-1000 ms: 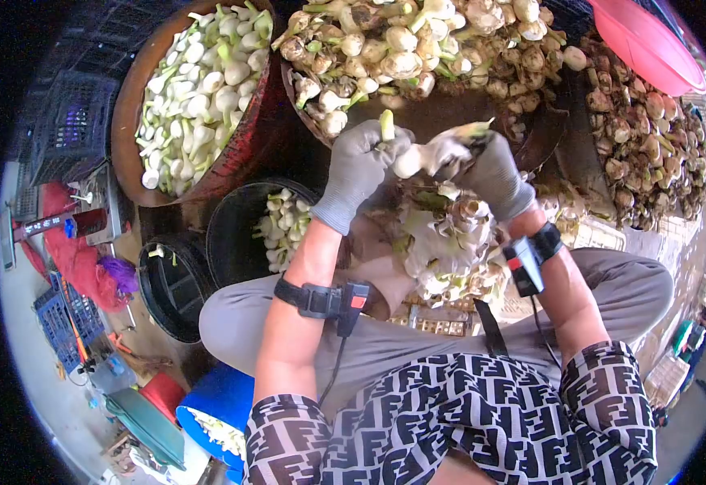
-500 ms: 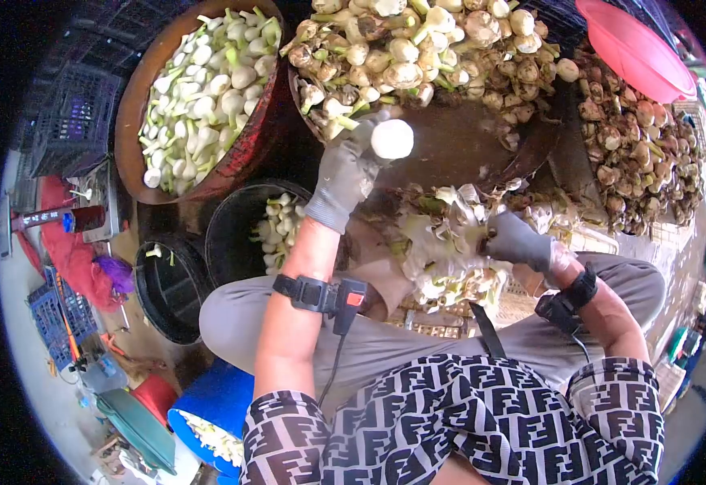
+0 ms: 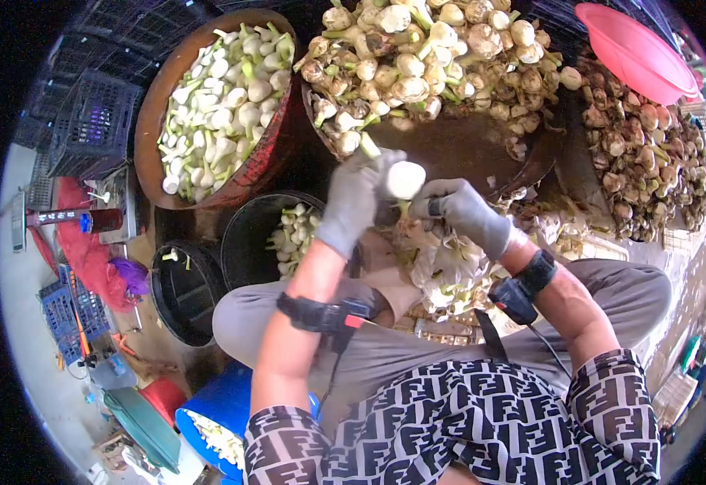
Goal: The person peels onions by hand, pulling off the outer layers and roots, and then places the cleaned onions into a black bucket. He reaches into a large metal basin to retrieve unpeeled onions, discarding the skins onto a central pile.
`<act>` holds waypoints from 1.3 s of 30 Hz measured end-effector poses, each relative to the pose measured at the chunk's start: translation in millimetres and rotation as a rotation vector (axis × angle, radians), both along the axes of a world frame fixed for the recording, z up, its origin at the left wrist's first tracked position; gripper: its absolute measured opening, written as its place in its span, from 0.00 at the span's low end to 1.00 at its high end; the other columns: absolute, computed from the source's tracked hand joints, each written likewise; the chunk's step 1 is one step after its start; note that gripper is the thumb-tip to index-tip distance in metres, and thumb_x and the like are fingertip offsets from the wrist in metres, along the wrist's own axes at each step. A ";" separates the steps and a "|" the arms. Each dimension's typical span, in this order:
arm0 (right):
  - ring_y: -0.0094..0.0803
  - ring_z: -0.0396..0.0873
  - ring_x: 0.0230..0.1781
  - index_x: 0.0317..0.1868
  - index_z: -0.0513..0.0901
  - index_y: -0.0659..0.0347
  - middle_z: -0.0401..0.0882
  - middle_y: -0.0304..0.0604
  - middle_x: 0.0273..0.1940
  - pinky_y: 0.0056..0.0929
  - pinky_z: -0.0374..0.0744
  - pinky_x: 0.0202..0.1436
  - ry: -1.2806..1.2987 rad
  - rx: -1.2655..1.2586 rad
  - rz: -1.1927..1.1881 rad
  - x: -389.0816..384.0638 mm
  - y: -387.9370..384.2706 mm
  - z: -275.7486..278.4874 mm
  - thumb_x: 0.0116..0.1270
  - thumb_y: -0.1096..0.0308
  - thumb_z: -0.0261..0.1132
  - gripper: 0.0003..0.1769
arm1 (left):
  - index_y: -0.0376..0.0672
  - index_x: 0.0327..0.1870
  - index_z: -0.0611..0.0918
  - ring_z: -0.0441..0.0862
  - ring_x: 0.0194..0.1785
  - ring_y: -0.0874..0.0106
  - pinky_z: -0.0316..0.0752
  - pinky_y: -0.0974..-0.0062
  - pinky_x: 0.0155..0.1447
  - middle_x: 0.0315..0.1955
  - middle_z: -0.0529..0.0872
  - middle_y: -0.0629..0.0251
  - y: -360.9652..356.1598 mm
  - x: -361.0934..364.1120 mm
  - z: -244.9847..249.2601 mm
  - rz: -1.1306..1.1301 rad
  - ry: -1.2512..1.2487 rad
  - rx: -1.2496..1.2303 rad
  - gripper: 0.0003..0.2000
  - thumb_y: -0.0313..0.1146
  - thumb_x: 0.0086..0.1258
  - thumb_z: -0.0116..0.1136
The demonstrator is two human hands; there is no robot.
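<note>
In a grey glove, my left hand (image 3: 354, 198) grips a clean white garlic bulb (image 3: 406, 180) over the peel heap. A green stem (image 3: 369, 145) sticks up past its fingers. My right hand (image 3: 465, 212), also gloved, is close at the bulb's right side with its fingers curled together; what they hold is hidden. A pale yellowish strip (image 3: 404, 208) hangs just below the bulb. Under both hands lies a heap of garlic skins (image 3: 450, 271). Beyond them, a wide pan (image 3: 450, 149) carries a pile of unpeeled garlic bulbs (image 3: 410, 65).
Peeled garlic fills a rusty red tub (image 3: 155, 113) at the upper left. Black buckets (image 3: 232, 230) and a blue barrel (image 3: 236, 392) stand left of my legs. More dirty garlic (image 3: 644, 153) lies at right beneath a pink basin (image 3: 636, 48).
My right hand has risen leftward from the peel heap to the bulb. My left hand has come slightly down and right, still gripping the garlic bulb. The whole view has shifted a little.
</note>
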State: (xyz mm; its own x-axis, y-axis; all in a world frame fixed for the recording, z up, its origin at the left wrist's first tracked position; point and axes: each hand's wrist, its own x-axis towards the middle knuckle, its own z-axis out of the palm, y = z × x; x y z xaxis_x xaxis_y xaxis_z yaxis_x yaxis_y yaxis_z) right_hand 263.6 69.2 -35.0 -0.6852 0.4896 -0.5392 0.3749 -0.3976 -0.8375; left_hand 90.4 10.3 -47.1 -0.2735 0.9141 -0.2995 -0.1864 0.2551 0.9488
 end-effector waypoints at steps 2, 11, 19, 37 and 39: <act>0.20 0.73 0.21 0.32 0.82 0.64 0.78 0.36 0.23 0.20 0.72 0.24 -0.066 0.047 0.121 -1.7 0.6 -1.1 0.53 0.74 0.61 0.06 | 0.35 0.41 0.81 0.79 0.42 0.77 0.73 0.79 0.49 0.37 0.84 0.63 -5.4 -31.3 14.8 0.032 -0.029 -0.035 0.12 0.35 0.66 0.53; 0.40 0.80 0.39 0.45 0.80 0.56 0.81 0.46 0.39 0.31 0.78 0.43 -0.212 0.740 0.579 40.2 51.8 -32.8 0.45 0.75 0.62 0.22 | 0.37 0.43 0.78 0.80 0.33 0.70 0.74 0.74 0.40 0.29 0.81 0.59 -9.2 -72.9 68.4 -0.396 1.009 -0.202 0.18 0.42 0.57 0.62; 0.49 0.73 0.52 0.56 0.64 0.66 0.75 0.61 0.48 0.35 0.71 0.56 -0.666 0.619 0.024 -55.9 168.4 -133.0 0.49 0.67 0.63 0.32 | 0.37 0.43 0.78 0.81 0.37 0.62 0.74 0.71 0.42 0.34 0.81 0.53 25.1 -17.9 18.8 -0.605 0.779 -0.074 0.17 0.40 0.59 0.60; 0.33 0.78 0.36 0.44 0.76 0.58 0.80 0.46 0.33 0.30 0.75 0.40 -0.270 0.778 0.109 -31.2 173.0 -245.1 0.63 0.68 0.48 0.13 | 0.40 0.43 0.78 0.81 0.37 0.62 0.75 0.71 0.41 0.34 0.82 0.54 35.0 -17.8 8.6 -0.474 0.796 -0.138 0.16 0.40 0.58 0.61; 0.29 0.76 0.36 0.44 0.75 0.60 0.79 0.43 0.31 0.29 0.74 0.42 -0.061 0.362 -0.329 -57.1 174.6 -258.8 0.66 0.63 0.45 0.16 | 0.40 0.43 0.78 0.81 0.37 0.62 0.75 0.71 0.41 0.35 0.82 0.54 34.1 -16.8 7.0 -0.462 0.822 -0.112 0.16 0.40 0.58 0.61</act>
